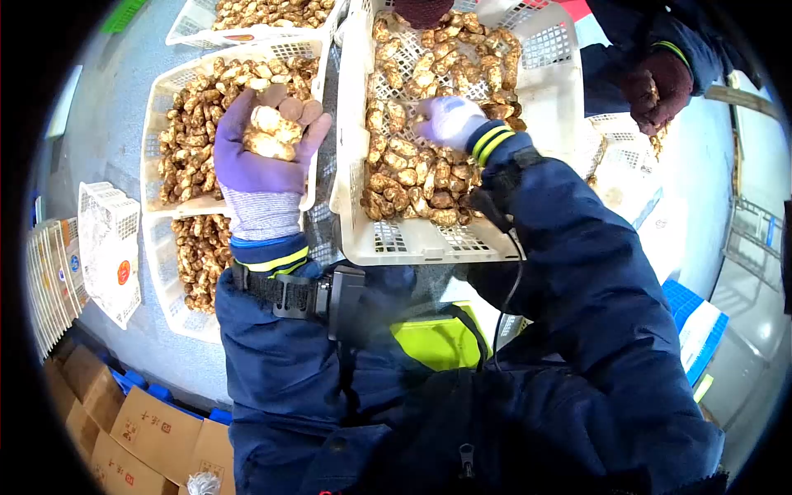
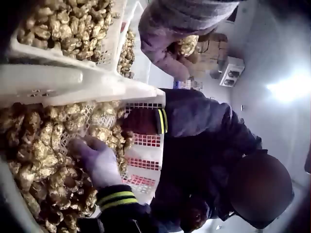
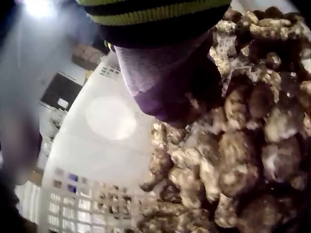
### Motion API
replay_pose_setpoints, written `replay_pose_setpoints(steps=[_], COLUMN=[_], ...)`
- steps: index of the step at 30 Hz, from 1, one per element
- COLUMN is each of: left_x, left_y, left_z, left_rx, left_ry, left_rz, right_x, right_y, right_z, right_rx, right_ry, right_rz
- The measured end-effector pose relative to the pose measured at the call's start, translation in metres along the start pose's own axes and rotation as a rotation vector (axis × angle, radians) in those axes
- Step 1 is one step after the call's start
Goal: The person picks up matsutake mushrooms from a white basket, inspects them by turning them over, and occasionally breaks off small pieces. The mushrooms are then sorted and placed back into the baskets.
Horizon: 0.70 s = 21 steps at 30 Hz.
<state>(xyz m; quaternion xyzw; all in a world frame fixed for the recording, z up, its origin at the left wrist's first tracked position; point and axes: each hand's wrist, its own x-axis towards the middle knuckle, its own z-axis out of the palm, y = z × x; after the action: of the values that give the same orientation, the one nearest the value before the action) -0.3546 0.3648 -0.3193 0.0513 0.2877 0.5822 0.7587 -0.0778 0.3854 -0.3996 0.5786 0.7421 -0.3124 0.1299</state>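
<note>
My left hand, in a purple glove, is palm up with its fingers curled round a couple of pale brown mushrooms, above the left crate. In the left wrist view the same hand grips a mushroom. My right hand reaches down among the brown mushrooms in the large white crate; its fingertips touch them. In the right wrist view that hand hides its own fingers, so whether it holds anything there is unclear.
Another person's dark gloved hand is at the upper right, and a second one reaches into the large crate's far end. More mushroom crates stand at the left. Cardboard boxes lie at the lower left.
</note>
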Motion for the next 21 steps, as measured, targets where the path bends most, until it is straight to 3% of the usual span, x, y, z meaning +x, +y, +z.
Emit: replay_pose_setpoints(steps=[2, 3, 4, 5, 6, 7, 9, 10, 12, 13, 14, 15, 17, 18, 19, 20, 21], left_x=[-0.002, -0.008, -0.001, 0.006, 0.003, -0.002, -0.005, -0.013, -0.014, -0.013, -0.011, -0.014, -0.006, -0.015, -0.010, -0.008, -0.005], left_y=[-0.002, -0.005, 0.001, 0.008, 0.005, 0.003, 0.009, -0.003, 0.001, 0.001, -0.004, -0.006, -0.009, -0.013, -0.008, -0.007, -0.009], left_z=[0.003, 0.020, 0.008, -0.003, 0.002, 0.006, 0.005, 0.018, 0.024, 0.025, 0.016, 0.022, 0.005, 0.015, 0.017, 0.018, 0.016], left_rx=[0.158, 0.426, 0.222, 0.020, 0.184, 0.350, 0.232, 0.660, 0.427, 0.317, 0.845, 0.505, 0.702, 0.897, 0.618, 0.944, 0.950], left_ry=[-0.073, 0.088, 0.031, -0.008, -0.030, -0.048, -0.071, -0.010, -0.027, -0.034, -0.053, -0.045, -0.097, -0.136, -0.050, -0.129, -0.200], left_rz=[0.112, 0.303, 0.218, 0.126, 0.214, 0.307, 0.215, 0.456, 0.355, 0.301, 0.550, 0.402, 0.463, 0.418, 0.143, 0.221, 0.184], right_x=[0.001, 0.006, 0.009, 0.034, 0.008, 0.004, 0.018, 0.016, 0.011, 0.008, 0.017, 0.029, 0.045, 0.049, 0.049, 0.050, 0.047], right_y=[0.011, 0.015, 0.020, 0.011, -0.015, -0.030, -0.026, -0.034, -0.047, -0.043, -0.038, -0.036, -0.031, -0.038, -0.029, -0.019, -0.014], right_z=[-0.013, -0.021, -0.030, -0.038, -0.087, -0.105, -0.098, -0.086, -0.059, -0.035, -0.023, -0.007, 0.016, 0.019, 0.020, 0.015, 0.001], right_rx=[0.370, 0.124, -0.142, -0.355, -0.038, 0.175, -0.030, 0.013, -0.062, -0.145, -0.074, -0.034, -0.034, -0.033, 0.033, 0.136, 0.233], right_ry=[-0.156, 0.015, 0.187, 0.064, 0.214, 0.593, 0.710, 0.496, 0.067, 0.201, 0.029, 0.030, 0.086, 0.157, 0.232, 0.214, 0.198], right_rz=[0.071, -0.461, -0.979, -0.743, -0.655, -0.698, -0.722, -0.495, 0.013, -0.053, 0.031, 0.047, 0.010, 0.159, 0.107, 0.116, 0.125])
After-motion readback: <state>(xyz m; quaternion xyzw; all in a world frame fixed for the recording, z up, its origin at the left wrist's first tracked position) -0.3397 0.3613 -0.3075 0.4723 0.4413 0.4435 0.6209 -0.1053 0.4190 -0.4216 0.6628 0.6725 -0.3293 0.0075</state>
